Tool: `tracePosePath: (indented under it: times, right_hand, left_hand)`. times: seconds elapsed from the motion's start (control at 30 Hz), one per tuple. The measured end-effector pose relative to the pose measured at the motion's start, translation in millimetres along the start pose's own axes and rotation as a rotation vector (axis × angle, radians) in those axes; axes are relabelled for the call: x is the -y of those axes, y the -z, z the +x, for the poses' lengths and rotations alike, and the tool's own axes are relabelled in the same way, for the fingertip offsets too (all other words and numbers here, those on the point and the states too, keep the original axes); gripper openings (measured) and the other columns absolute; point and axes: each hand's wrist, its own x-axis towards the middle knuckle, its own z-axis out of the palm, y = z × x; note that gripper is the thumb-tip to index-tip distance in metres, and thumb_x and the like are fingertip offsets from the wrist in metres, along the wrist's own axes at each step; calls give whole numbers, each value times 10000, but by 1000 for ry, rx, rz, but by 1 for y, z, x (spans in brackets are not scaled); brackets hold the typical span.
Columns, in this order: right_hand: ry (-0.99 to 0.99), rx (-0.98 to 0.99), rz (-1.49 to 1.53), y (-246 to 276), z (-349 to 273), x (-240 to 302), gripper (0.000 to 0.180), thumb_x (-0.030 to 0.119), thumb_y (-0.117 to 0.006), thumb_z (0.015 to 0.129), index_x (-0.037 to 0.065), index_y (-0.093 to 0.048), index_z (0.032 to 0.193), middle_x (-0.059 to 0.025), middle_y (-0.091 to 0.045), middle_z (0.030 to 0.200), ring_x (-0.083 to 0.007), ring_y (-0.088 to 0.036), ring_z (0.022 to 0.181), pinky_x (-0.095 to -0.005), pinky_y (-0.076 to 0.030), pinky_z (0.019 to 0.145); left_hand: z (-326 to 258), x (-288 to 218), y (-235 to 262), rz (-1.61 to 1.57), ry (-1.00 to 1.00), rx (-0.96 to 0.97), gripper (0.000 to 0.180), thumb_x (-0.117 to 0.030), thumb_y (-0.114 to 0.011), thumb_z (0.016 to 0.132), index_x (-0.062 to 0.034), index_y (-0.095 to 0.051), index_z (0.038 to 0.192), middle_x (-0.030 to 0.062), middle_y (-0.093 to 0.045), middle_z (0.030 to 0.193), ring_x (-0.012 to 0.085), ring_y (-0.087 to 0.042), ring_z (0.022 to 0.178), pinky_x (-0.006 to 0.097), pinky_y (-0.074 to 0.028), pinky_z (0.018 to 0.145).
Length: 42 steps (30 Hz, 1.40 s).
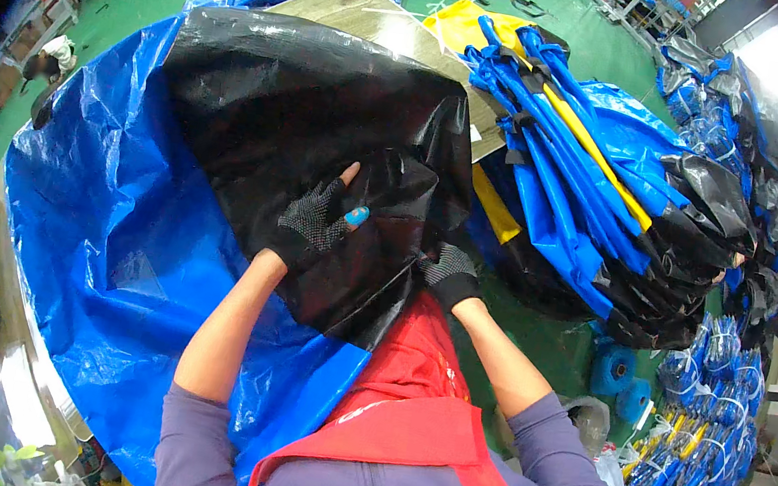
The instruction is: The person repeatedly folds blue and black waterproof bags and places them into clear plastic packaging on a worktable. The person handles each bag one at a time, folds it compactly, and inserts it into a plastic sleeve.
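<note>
A large sheet of blue and black tarpaulin (272,85) spreads in front of me over a table, creased and folded near its right side. My left hand (314,220), in a dark dotted glove with bare fingertips, lies on the black part with its fingers apart. A blue wrap (357,215) covers one of its fingertips. At the sheet's right edge, close to my body, my right hand (448,272) wears a matching glove. Its fingers close on the black edge, and their tips are partly hidden by the fabric.
Right of the sheet lies a pile of folded blue, black and yellow tarpaulin pieces (571,170). Tied blue and yellow bundles (704,421) are stacked at lower right, near blue rolls (614,369). A bare strip of tabletop (382,21) shows behind. Other people (53,57) are at far left.
</note>
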Motion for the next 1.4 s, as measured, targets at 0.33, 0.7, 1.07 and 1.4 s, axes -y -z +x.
tracePosePath:
  times: [0.33, 0.7, 1.07, 1.4]
  right_hand:
    - [-174, 514, 305, 155, -102, -29, 379, 381, -621, 870, 12, -705, 864, -100, -659, 644, -199, -625, 537, -320, -498, 539]
    - [742, -149, -864, 48, 107, 152, 896, 728, -472, 786, 191, -286, 1479, -166, -290, 1507, -345, -290, 1379, -528, -226, 1118]
    - [763, 46, -739, 43, 176, 89, 907, 703, -492, 779, 206, -245, 1497, -203, -239, 1520, -406, -230, 1388, -533, -138, 1133]
    - [675, 309, -1144, 54, 159, 145, 818, 591, -562, 767, 116, -392, 1411, -238, -435, 1375, -386, -442, 1248, -469, -338, 1053]
  left_hand:
    - [7, 36, -13, 677, -235, -149, 879, -694, -559, 738, -276, -309, 1469, 119, -188, 1559, 423, -167, 1409, 684, -98, 1067]
    - [-203, -37, 53, 621, 200, -726, 664, -415, -675, 814, -21, -482, 1312, 203, -506, 1328, 375, -413, 1289, 504, -249, 1108]
    - [-523, 2, 4, -887, 923, -1083, 474, -361, -599, 893, -11, -554, 1209, 192, -627, 1114, 309, -598, 1057, 431, -502, 887]
    - [-298, -17, 29, 443, 358, -603, 472, -275, -583, 800, -48, -554, 1213, 226, -538, 1231, 394, -516, 1114, 485, -377, 1011]
